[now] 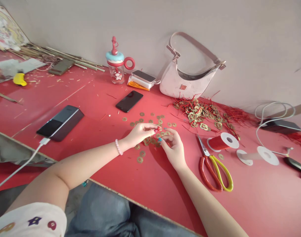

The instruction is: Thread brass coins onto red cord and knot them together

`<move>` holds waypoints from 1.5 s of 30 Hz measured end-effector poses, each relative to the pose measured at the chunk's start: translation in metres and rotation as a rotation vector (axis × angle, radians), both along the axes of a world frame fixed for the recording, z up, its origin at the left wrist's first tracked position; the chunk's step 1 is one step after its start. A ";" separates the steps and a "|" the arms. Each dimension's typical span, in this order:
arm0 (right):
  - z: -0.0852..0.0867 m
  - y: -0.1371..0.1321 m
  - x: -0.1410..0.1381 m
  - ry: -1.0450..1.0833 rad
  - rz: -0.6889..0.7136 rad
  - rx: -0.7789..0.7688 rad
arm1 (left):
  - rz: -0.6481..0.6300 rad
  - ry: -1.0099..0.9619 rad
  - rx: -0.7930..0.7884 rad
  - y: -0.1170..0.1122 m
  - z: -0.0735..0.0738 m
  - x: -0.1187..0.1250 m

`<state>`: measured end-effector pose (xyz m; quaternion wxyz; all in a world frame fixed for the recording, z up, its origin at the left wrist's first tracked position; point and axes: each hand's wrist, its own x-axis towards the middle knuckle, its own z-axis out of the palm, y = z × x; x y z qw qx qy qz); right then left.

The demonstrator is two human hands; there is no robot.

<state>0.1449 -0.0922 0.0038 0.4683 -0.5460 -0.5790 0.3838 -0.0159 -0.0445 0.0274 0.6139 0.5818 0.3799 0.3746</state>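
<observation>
Pale wall rises behind your red table, and a handbag leans there, beyond the scissors. Left of the scissors lie loose coins, round, thin and holed, some scattered, some bunched under your fingers. Your left hand, farther from the scissors, brings thumb and first finger nearly together over the bunch; a speck of red shows at their tips, but whether they grip thread or a coin is impossible to tell. Your right hand, nearer the scissors, curls with thumb and first finger slightly parted beside coins, its hold equally unclear.

Past the scissors' tips sits a heap of tied coins with limp red threads.

Each coin should feel light, stiff, rather slick and hard to break; lift it by the rim, a nail under the edge. The thread should be soft, best pinched close to a coin. Most loose coins lie flat and, being round, have no long axis; the threads splay in many directions.
</observation>
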 end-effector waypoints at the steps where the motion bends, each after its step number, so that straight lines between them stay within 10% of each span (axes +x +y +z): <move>1: 0.000 0.000 0.000 -0.016 -0.004 0.013 | -0.002 0.005 0.003 0.000 -0.001 0.000; 45: 0.001 -0.009 0.000 -0.367 0.013 0.320 | 0.146 -0.093 -0.171 0.003 -0.008 0.002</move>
